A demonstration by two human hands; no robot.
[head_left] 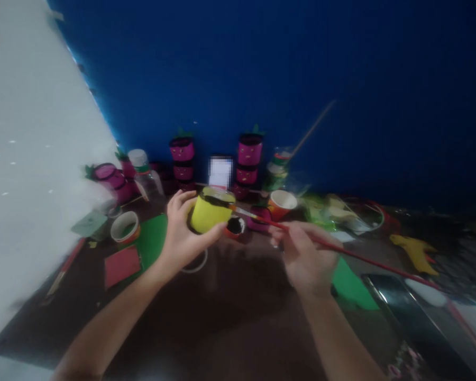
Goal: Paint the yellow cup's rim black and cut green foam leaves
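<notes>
My left hand [186, 227] is wrapped round a yellow cup [212, 214] and holds it up, slightly tilted. A black band runs along the cup's upper rim. Pinched in my right hand [311, 259] is a long red paintbrush [269, 222]. Its tip meets the cup's right side near the black band. Just below and beyond the cup sits a small cup of black paint [235, 226]. A magenta piece [259, 218] stands close to it, partly hidden by the brush.
Magenta stacked figures [182, 159] line the blue wall, with a phone [220, 172] between two of them. Paper cups [283, 202], bottles [142, 169] and green paper [150, 238] lie around. A dark phone-like slab [412, 317] and yellow scissors-like shape [416, 251] are at right.
</notes>
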